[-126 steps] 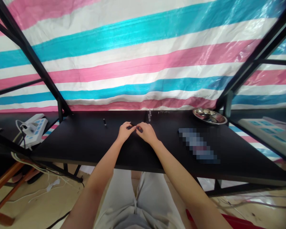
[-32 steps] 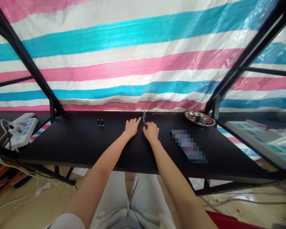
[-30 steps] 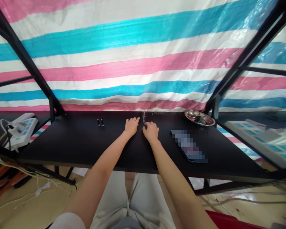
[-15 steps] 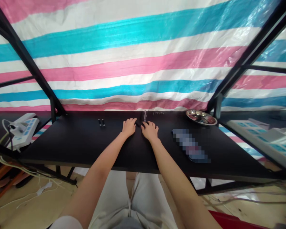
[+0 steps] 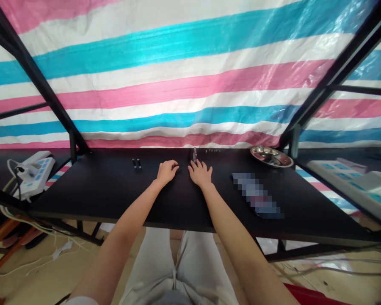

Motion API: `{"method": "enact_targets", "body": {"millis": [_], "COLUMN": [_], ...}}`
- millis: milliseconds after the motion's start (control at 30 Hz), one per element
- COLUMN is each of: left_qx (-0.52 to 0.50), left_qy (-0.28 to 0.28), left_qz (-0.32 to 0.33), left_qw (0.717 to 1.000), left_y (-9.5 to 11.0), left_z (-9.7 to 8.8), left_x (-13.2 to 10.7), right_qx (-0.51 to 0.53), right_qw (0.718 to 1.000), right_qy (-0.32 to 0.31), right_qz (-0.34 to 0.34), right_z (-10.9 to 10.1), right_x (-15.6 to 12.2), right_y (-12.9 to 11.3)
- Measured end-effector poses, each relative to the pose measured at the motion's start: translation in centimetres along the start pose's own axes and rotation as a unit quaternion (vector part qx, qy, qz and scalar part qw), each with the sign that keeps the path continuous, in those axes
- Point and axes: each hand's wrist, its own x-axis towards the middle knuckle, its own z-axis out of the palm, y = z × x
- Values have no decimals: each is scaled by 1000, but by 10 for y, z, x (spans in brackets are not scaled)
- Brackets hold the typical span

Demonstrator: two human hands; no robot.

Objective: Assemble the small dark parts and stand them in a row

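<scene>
Both my hands rest near the far middle of a black table point(image 5: 114, 190). My left hand point(image 5: 167, 171) has its fingers curled together around a small dark piece that I cannot make out. My right hand point(image 5: 201, 173) lies a little to its right with the fingers spread flat, holding nothing. Just beyond my right hand stands a small clear item point(image 5: 194, 153), with a row of tiny dark parts point(image 5: 212, 150) beside it. Two small black cylinders point(image 5: 136, 163) stand side by side to the left of my left hand.
A metal dish point(image 5: 271, 156) sits at the table's back right. A flat blurred-out object point(image 5: 258, 195) lies right of my hands. A white power strip point(image 5: 34, 169) with cables sits on the left. Black frame posts and a striped tarp close the back.
A second black cylinder now stands beside the first on the left. My left hand has drawn back and curled shut, while my right hand's fingers have spread flat.
</scene>
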Motion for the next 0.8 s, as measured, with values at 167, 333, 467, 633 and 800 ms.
{"method": "enact_targets", "body": {"millis": [167, 333, 467, 633, 800], "left_qx": [-143, -228, -234, -261, -334], "left_qy": [129, 177, 159, 151, 162], "left_qz": [-65, -114, -111, -129, -165], "left_qw": [979, 951, 953, 945, 914], "left_y": [-4, -3, -2, 1, -2], "left_z": [-14, -18, -17, -19, -23], "left_x": [-21, -34, -37, -37, -34], "right_qx": [-1, 7, 30, 99, 253], "right_qw": [1000, 1000, 998, 978, 910], "right_qy": [-15, -5, 35, 125, 205], "right_qz": [0, -9, -34, -136, -257], "right_z": [-1, 0, 1, -3, -9], "right_x": [1, -2, -9, -22, -27], "right_y": [-1, -1, -4, -16, -25]}}
